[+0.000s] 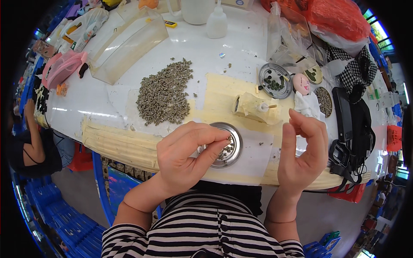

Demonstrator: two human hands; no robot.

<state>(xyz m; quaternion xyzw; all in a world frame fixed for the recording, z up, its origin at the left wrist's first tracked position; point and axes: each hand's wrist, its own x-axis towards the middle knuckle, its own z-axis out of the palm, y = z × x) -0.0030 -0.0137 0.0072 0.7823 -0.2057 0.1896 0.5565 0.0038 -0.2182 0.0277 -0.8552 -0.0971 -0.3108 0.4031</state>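
Note:
My left hand [185,157] is over a round, shiny metal dish [235,155], thumb and forefinger pinched together. A tiny metallic piece [229,138] shows at those fingertips; its exact kind is too small to make out. Several similar small pieces lie in the dish, partly hidden by my fingers. My right hand [304,152] is raised to the right of the dish, its fingers curved and the thumb apart from the forefinger, with nothing visible between them. Beyond the left hand spreads a big pile of small metal parts [165,92] on the white table.
A tape-wrapped block [251,109] with a small stick stands behind the dish. Farther right are a round tin with dark green bits [275,81], a pink egg-shaped thing [301,84] and a black bag [352,124]. A clear plastic tray [129,51] lies back left; another person [32,137] sits far left.

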